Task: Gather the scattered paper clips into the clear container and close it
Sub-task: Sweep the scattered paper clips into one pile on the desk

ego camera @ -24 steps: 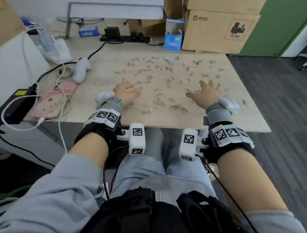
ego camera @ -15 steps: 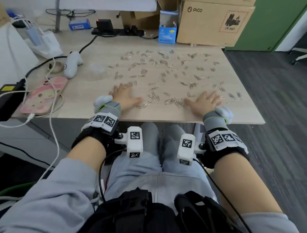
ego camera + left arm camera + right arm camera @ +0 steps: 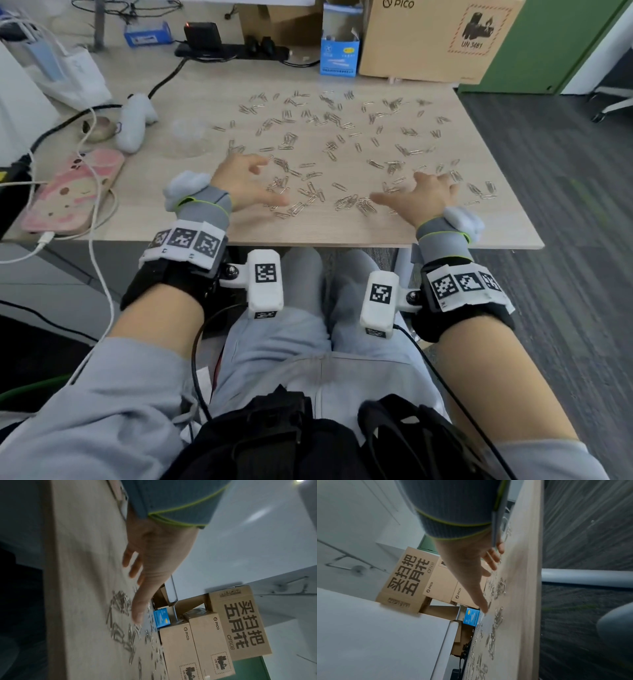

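Both hands are lying spread and holding nothing: the left hand (image 3: 245,181) left of centre, the right hand (image 3: 423,195) right of centre, each resting among the paper clips (image 3: 329,137) strewn over the table (image 3: 479,226). The clear container (image 3: 186,138) is sitting faintly toward the upper left. I'd judge sweeping inward with flat palms, low and slow, is keeping clips from skittering off the near edge.
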`<state>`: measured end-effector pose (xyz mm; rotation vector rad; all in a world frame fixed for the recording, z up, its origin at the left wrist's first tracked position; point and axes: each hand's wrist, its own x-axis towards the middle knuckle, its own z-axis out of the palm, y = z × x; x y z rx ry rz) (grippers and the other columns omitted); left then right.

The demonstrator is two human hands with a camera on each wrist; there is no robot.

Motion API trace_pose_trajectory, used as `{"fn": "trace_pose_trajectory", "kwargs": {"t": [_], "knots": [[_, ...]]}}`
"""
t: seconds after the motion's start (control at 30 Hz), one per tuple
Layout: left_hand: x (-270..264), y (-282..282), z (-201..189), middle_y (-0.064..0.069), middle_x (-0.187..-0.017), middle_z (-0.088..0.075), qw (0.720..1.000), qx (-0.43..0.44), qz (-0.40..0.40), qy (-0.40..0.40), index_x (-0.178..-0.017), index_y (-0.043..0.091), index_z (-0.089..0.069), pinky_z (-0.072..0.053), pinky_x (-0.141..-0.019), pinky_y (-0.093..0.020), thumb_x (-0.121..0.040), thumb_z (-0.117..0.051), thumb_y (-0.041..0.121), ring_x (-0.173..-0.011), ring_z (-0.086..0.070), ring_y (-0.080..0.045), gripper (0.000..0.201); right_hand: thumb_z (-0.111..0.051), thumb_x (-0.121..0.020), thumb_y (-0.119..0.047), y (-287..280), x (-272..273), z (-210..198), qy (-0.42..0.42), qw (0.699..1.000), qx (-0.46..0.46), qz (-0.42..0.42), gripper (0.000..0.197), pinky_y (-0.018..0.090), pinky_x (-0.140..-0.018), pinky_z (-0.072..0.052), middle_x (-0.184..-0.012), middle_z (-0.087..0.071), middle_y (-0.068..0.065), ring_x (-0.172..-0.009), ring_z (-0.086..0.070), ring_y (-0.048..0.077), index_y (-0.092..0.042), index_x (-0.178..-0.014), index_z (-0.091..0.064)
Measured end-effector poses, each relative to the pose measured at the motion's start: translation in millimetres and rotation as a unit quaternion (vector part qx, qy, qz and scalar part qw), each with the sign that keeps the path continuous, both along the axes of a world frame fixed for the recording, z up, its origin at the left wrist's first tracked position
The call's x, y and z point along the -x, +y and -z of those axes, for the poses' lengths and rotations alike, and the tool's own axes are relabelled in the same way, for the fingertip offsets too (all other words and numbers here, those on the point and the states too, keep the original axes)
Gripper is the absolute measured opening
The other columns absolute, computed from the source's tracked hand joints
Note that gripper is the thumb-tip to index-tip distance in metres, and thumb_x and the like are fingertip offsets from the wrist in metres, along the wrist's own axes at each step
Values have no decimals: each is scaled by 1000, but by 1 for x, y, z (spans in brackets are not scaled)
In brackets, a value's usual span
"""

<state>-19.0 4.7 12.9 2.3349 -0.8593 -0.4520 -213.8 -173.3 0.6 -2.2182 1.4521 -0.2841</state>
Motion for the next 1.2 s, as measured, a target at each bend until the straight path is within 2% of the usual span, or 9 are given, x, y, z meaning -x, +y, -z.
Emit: {"fn": "trace_pose_trajectory", "kwargs": {"t": [0.1,0.17,0.3,0.37,0.47,0.6,0.73,0.87,1.2], "knots": [[0,1,3,-1,-98,-55,997,-55,39,44,-123,17,-53,-45,-71,-25,-56,-86,29,-90,-52,-17,76,-81,-51,-57,-1,-7,3,35,998,-31,-34,85,34,-93,-40,-131,-45,12,-101,-44,26,-9,-117,-57],[1,-6,7,1,-88,-57,997,-55,46,27,-112,19,-58,-41,-66,-23,-52,-88,26,-80,-53,-16,68,-85,-51,-50,1,-12,3,35,998,-36,-49,86,34,-95,-41,-129,-48,12,-111,-49,29,-9,-122,-55],[2,-19,12,0,-70,-59,998,-21,24,57,-90,18,-60,-47,-42,-12,-49,-89,20,-42,-57,-7,50,-84,-60,-26,6,-20,1,-36,996,-53,-61,56,27,-77,-48,-106,-68,13,-92,-63,23,-8,-109,-64],[3,-27,15,0,-65,-61,997,-1,12,70,-84,15,-62,-49,-41,-14,-51,-89,19,-31,-53,-3,42,-79,-65,-19,10,-27,2,-62,994,-54,-72,42,24,-71,-46,-103,-69,12,-82,-59,19,-10,-105,-67],[10,-39,17,1,-60,-62,997,33,8,73,-79,11,-64,-51,-45,-14,-55,-87,20,-34,-56,-3,35,-76,-69,-16,17,-40,7,-99,990,-50,-87,32,24,-70,-44,-99,-70,9,-80,-56,16,-10,-99,-69],[11,-44,17,-2,-64,-61,990,107,12,88,-78,14,-63,-58,-59,-28,-59,-85,15,-52,-62,-18,29,-76,-71,-21,15,-44,11,-191,976,-75,-67,33,22,-72,-46,-88,-60,-1,-77,-55,9,-13,-102,-69],[-2,-34,8,0,-65,-62,991,79,69,83,-74,19,-60,-52,-50,-24,-58,-85,19,-39,-53,-5,30,-82,-65,-13,8,-34,7,-243,958,-133,-72,31,16,-50,-49,-64,-55,-3,-40,-52,-1,-5,-92,-68],[-7,-26,9,-1,-64,-58,985,-20,140,99,-70,17,-60,-48,-42,-17,-58,-84,11,-36,-51,-2,28,-82,-60,-3,10,-33,4,-164,958,-197,-130,25,26,-55,-56,-62,-55,4,-50,-55,15,-8,-75,-62],[1,-75,28,8,-34,-56,990,69,103,68,-60,15,-62,-44,-40,-14,-67,-79,18,-31,-50,-3,19,-77,-64,-15,1,-70,16,-167,970,-106,-144,27,45,-77,-57,-69,-70,16,-71,-69,32,-24,-55,-53]]}}
